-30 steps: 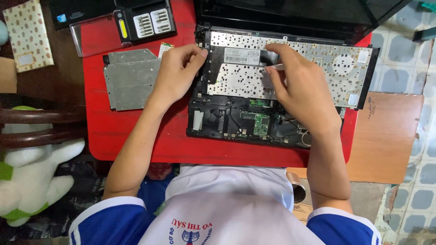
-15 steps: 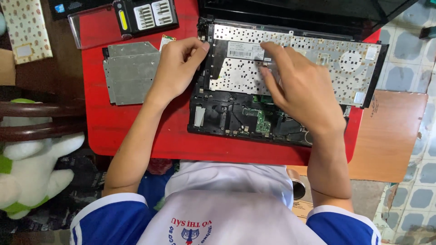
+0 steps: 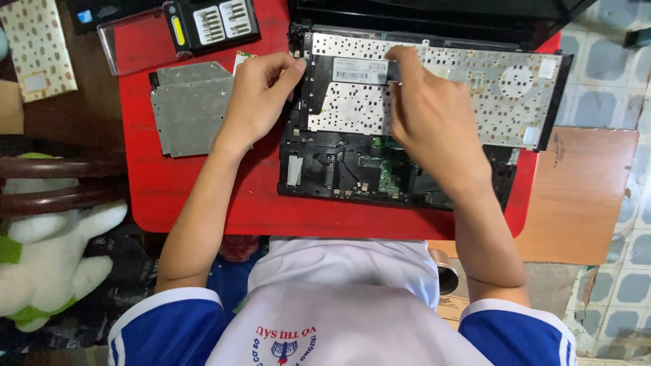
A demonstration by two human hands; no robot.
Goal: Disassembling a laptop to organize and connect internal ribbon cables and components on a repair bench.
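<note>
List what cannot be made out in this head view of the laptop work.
- Right hand fingertips: hidden behind the hand itself, so the grip on the flipped keyboard is unclear.
- Laptop screen: cut off by the top edge.
- Circuit board: partly covered by the keyboard and right hand.
- Screwdriver bit case: bits too small to tell.

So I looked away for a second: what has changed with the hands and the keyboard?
Little changed. The right hand slid slightly left along the flipped keyboard, near its top edge. The left hand still grips the keyboard's left end. The grey drive and red table stayed put.
</note>
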